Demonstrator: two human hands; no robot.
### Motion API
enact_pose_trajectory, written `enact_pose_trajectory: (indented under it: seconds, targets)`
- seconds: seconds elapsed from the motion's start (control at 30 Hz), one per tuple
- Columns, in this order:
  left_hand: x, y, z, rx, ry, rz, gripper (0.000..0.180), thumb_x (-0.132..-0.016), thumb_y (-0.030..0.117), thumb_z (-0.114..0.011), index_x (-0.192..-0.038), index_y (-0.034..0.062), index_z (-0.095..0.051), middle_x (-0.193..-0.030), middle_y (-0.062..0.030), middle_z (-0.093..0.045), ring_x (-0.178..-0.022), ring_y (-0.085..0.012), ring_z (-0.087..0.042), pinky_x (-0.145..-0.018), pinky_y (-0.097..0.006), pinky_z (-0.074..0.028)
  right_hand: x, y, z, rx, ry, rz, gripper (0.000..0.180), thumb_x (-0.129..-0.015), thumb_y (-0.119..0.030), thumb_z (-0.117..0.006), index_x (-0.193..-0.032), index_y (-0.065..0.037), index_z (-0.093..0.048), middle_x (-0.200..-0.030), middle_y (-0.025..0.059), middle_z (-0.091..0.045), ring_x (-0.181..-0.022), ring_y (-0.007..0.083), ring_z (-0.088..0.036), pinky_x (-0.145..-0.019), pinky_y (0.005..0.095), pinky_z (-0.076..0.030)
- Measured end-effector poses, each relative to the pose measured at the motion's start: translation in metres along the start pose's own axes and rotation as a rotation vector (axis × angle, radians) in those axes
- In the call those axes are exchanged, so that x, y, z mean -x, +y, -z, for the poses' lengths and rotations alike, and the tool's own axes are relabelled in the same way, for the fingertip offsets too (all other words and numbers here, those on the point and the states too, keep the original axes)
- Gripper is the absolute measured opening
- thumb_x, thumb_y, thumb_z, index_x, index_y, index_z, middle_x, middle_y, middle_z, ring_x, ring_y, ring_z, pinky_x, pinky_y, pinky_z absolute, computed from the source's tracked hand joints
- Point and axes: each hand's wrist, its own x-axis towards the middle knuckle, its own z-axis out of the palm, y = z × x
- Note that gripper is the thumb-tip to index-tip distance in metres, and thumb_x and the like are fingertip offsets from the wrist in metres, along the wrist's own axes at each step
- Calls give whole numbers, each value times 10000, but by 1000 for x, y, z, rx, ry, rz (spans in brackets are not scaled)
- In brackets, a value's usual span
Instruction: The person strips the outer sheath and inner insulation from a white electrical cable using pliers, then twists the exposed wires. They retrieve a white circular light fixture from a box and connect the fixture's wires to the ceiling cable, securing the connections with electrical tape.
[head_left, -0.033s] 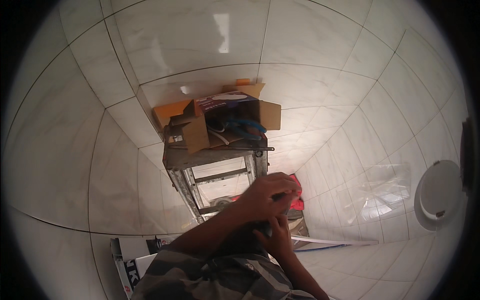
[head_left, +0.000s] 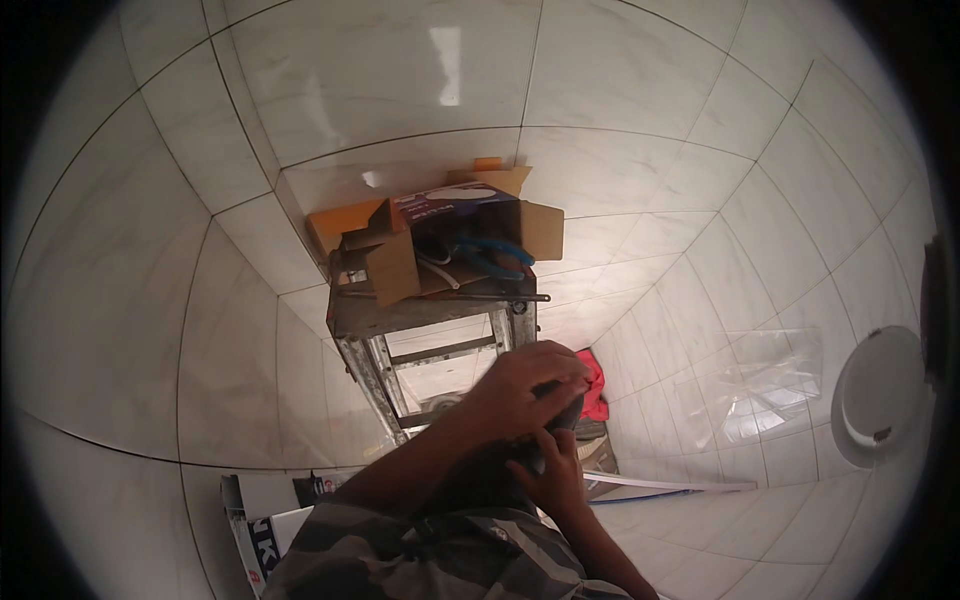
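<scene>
Low at the left edge, a flat white box (head_left: 262, 520) with dark print is seen lying on the tiled floor (head_left: 130, 330), just beside the feet of a metal stepladder (head_left: 430, 330). On the ladder's top step an open cardboard box (head_left: 420, 250) is set, probably so that its contents, white and blue cables (head_left: 480, 255), stay within reach from above; its flaps hang out over the step's edges. Below it, the left hand (head_left: 520, 385) is brought across from a camouflage sleeve (head_left: 440, 560) and curled over a small dark object (head_left: 555, 415), its fingers bent and closed around the top of it. The right hand (head_left: 555, 475) is held just beneath, touching the same object from below with fingers partly curled; how firmly it grips cannot be told, since the left hand covers most of the thing. The two hands appear to be pressed together so that the object is steadied between them, directly in front of the ladder's rungs. Just behind the hands a red item (head_left: 593, 385) lies by the ladder's foot. Further right, a sheet of clear plastic (head_left: 770, 385) is spread on the tiles, and a white toilet lid (head_left: 878, 395) sits at the right rim. Open floor remains on the far left and beyond the ladder; near the hands, room is narrowed by the ladder and the clutter at its feet.
</scene>
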Motion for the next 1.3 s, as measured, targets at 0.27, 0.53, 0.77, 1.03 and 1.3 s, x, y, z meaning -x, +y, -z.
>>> enact_pose_trajectory:
  seconds: [0.27, 0.53, 0.77, 1.03, 1.3]
  targets:
    - [24, -4, 38, -79, 83, 164, 172, -939, 47, -726, -1107, 16, -742, -1035, -131, -743, -912, -203, -742, -816, -315, -591, 0, 13, 6, -73, 9, 69, 761, -749, -278, -922, -1385, -31, -585, -1271, 220, -557, -1136, 405, -617, -951, 471, -535]
    - [35, -13, 37, -134, 86, 213, 166, -934, 67, -731, -1091, 12, -732, -984, -128, -745, -876, -202, -732, -794, -324, -585, 6, 12, 17, -148, 21, 71, 739, -775, -280, -917, -1391, -37, -588, -1270, 224, -580, -1166, 408, -620, -958, 472, -535]
    - [42, -19, 36, -168, 40, 276, 188, -964, 163, -731, -1089, 23, -743, -988, -143, -748, -880, -273, -745, -823, -356, -585, 8, 15, 16, -160, 10, 68, 760, -771, -290, -921, -1404, -47, -578, -1294, 221, -566, -1167, 417, -621, -951, 479, -538]
    - [39, 24, 66, 532, -764, 487, 319, -928, 170, -802, -1207, 33, -733, -1053, -113, -754, -919, -199, -728, -837, -318, -568, 16, 24, 11, -189, -117, -59, 712, -779, -194, -833, -1423, -48, -567, -1316, 208, -542, -1108, 390, -643, -900, 455, -555]
    - [46, 40, 55, 793, -873, 149, 387, -922, 243, -801, -1199, -11, -710, -1078, -119, -730, -967, -192, -731, -816, -326, -589, -78, -24, 49, -288, 188, 360, 549, -804, -110, -775, -1323, -34, -614, -1205, 210, -602, -1067, 358, -658, -872, 438, -556]
